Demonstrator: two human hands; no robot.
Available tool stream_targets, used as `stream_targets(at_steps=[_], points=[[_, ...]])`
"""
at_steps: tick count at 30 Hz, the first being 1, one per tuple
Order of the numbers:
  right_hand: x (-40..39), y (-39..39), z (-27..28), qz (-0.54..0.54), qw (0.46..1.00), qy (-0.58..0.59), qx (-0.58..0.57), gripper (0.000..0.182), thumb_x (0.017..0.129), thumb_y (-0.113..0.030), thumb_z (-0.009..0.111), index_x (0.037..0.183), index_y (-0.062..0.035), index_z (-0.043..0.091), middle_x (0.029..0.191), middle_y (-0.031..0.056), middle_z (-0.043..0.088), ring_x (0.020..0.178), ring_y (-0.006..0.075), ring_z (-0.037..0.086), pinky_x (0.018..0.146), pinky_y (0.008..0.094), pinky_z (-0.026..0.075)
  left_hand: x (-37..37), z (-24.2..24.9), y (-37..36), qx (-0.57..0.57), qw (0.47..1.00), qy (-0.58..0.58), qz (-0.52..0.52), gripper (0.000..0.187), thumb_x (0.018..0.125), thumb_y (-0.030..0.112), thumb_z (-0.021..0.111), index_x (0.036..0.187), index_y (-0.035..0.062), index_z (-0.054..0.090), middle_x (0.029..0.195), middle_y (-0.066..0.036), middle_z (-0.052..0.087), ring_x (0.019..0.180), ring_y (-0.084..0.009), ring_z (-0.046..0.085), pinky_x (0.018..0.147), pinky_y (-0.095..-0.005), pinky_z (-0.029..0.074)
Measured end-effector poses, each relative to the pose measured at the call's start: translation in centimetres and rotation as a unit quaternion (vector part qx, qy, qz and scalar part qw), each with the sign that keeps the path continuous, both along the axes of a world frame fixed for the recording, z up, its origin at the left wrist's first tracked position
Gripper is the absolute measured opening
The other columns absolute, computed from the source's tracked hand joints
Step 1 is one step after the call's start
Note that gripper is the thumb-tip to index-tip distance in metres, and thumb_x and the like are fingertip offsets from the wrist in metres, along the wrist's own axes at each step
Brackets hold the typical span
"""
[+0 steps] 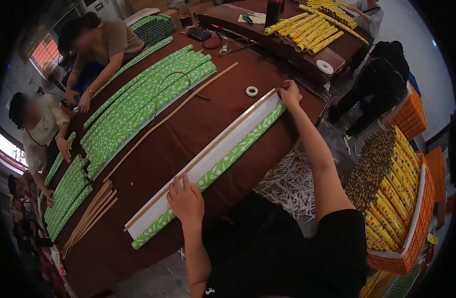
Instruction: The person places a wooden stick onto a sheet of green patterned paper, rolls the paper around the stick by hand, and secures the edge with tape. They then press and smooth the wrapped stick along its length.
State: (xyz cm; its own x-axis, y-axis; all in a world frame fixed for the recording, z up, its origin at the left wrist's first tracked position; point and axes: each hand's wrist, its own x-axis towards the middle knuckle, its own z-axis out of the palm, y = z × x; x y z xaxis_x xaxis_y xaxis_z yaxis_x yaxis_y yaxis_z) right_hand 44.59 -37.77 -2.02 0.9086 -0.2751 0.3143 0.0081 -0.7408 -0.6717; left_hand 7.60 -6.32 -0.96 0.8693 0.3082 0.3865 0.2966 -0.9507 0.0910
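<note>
A green patterned roll (228, 161) lies diagonally on the brown-covered table, its white inner side (208, 155) partly unrolled. Along the far edge of that white sheet runs a thin tan strip (220, 132). My left hand (186, 199) rests with its fingers spread over the strip and sheet, near the lower left part. At the upper right end, my right hand (290, 94) has its bent fingers at the corner of the sheet; what they pinch is too small to make out. A white tape roll (251, 91) sits just left of my right hand.
Green rolls (143, 99) and tan strips (91, 216) lie further left. Two people (109, 47) (44, 119) work across the table. Yellow rolls fill an orange basket (424, 213) at right; another person (382, 74) bends behind it. Paper shreds (290, 184) cover the floor.
</note>
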Motion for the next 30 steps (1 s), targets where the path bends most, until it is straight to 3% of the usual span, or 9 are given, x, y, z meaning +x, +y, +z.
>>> stream_targets(at_steps=[3, 4, 6, 8, 11, 14, 23, 30], points=[[-1.6, 0.9, 0.4, -0.002, 0.966, -0.247, 0.079, 0.029, 0.082, -0.007, 0.058, 0.111, -0.0049, 0.057, 0.109, 0.0116, 0.061, 0.106, 0.0299, 0.057, 0.092, 0.0432, 0.041, -0.1, 0.4, -0.2, -0.020, 1.000, 0.008, 0.008, 0.038, 0.093, 0.022, 0.046, 0.125, 0.0042, 0.059, 0.127, -0.014, 0.053, 0.115, -0.0311, 0.049, 0.096, -0.0433, 0.039], [-3.8, 2.1, 1.7, 0.019, 0.948, -0.276, 0.154, 0.029, 0.083, -0.002, 0.055, 0.112, -0.0035, 0.056, 0.109, 0.0124, 0.059, 0.104, 0.0297, 0.056, 0.090, 0.0390, 0.042, -0.1, 0.7, -0.2, -0.042, 0.999, 0.014, 0.005, 0.038, 0.093, 0.021, 0.046, 0.125, 0.0041, 0.059, 0.128, -0.014, 0.053, 0.115, -0.0309, 0.049, 0.096, -0.0435, 0.040], [-7.8, 4.3, 3.5, 0.076, 0.928, -0.318, 0.180, 0.029, 0.084, -0.001, 0.055, 0.113, -0.0035, 0.056, 0.109, 0.0125, 0.058, 0.102, 0.0295, 0.055, 0.089, 0.0401, 0.041, 0.0, 0.6, -0.1, -0.053, 0.998, 0.018, 0.012, 0.038, 0.093, 0.021, 0.047, 0.124, 0.0040, 0.059, 0.128, -0.014, 0.052, 0.115, -0.0309, 0.049, 0.095, -0.0434, 0.041], [-11.9, 6.4, 4.3, 0.255, 0.918, -0.295, 0.071, 0.026, 0.085, -0.003, 0.057, 0.112, -0.0049, 0.059, 0.108, 0.0126, 0.056, 0.101, 0.0309, 0.053, 0.090, 0.0407, 0.040, -0.1, 0.5, -0.1, -0.040, 0.999, 0.009, 0.004, 0.038, 0.093, 0.021, 0.048, 0.124, 0.0035, 0.059, 0.127, -0.015, 0.052, 0.114, -0.0314, 0.050, 0.092, -0.0431, 0.043], [-17.3, 10.5, 5.2, 0.493, 0.840, -0.209, -0.089, 0.024, 0.086, -0.012, 0.061, 0.109, -0.0070, 0.062, 0.108, 0.0114, 0.056, 0.100, 0.0303, 0.053, 0.089, 0.0406, 0.040, -0.1, 0.4, -0.2, -0.040, 0.999, 0.007, 0.011, 0.038, 0.092, 0.021, 0.049, 0.124, 0.0031, 0.059, 0.127, -0.016, 0.052, 0.114, -0.0316, 0.050, 0.092, -0.0429, 0.043], [-18.9, 13.6, 4.4, 0.593, 0.758, -0.208, -0.174, 0.027, 0.086, -0.025, 0.064, 0.109, -0.0089, 0.064, 0.105, 0.0085, 0.056, 0.100, 0.0261, 0.053, 0.088, 0.0409, 0.041, -0.1, 0.8, -0.3, -0.044, 0.999, 0.016, 0.013, 0.039, 0.092, 0.021, 0.049, 0.125, 0.0030, 0.059, 0.126, -0.017, 0.052, 0.112, -0.0313, 0.051, 0.091, -0.0425, 0.044], [-19.2, 15.9, 3.0, 0.597, 0.739, -0.223, -0.219, 0.025, 0.087, -0.032, 0.062, 0.096, -0.0091, 0.070, 0.099, 0.0063, 0.056, 0.095, 0.0243, 0.052, 0.088, 0.0419, 0.040, 0.0, 0.9, -0.3, -0.041, 0.999, 0.005, 0.021, 0.041, 0.089, 0.024, 0.052, 0.125, 0.0046, 0.059, 0.124, -0.014, 0.053, 0.109, -0.0291, 0.052, 0.088, -0.0413, 0.045], [-19.7, 15.9, 3.5, 0.590, 0.745, -0.203, -0.238, 0.023, 0.087, -0.028, 0.063, 0.099, -0.0095, 0.070, 0.100, 0.0062, 0.056, 0.097, 0.0245, 0.053, 0.088, 0.0418, 0.040, -0.1, 0.6, -0.4, -0.045, 0.998, -0.018, 0.030, 0.039, 0.089, 0.023, 0.054, 0.123, 0.0059, 0.061, 0.122, -0.012, 0.051, 0.102, -0.0287, 0.052, 0.084, -0.0417, 0.045]])
